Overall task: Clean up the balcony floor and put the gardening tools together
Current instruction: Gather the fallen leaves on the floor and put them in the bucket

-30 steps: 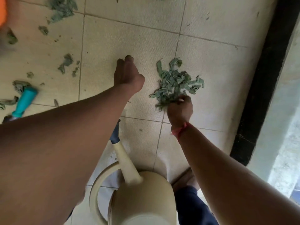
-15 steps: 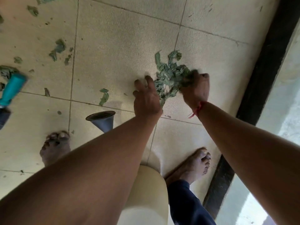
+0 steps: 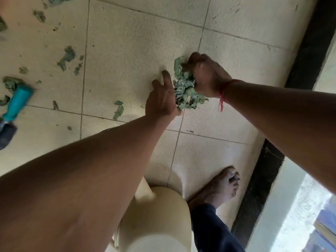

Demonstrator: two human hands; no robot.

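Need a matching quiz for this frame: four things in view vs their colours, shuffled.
Things:
1. leaf pile
2. tool handle
3. watering can
4. wrist thread

Colours:
A. red
B. cream
C. green
D. teal

Pairs: 1-C, 2-D, 3-B, 4-A

Soft daylight enters from the bright, overexposed opening at lower right; the beige tiled floor is evenly lit. Motion blur smears the teal-handled trowel; wide-angle distortion bends edges.
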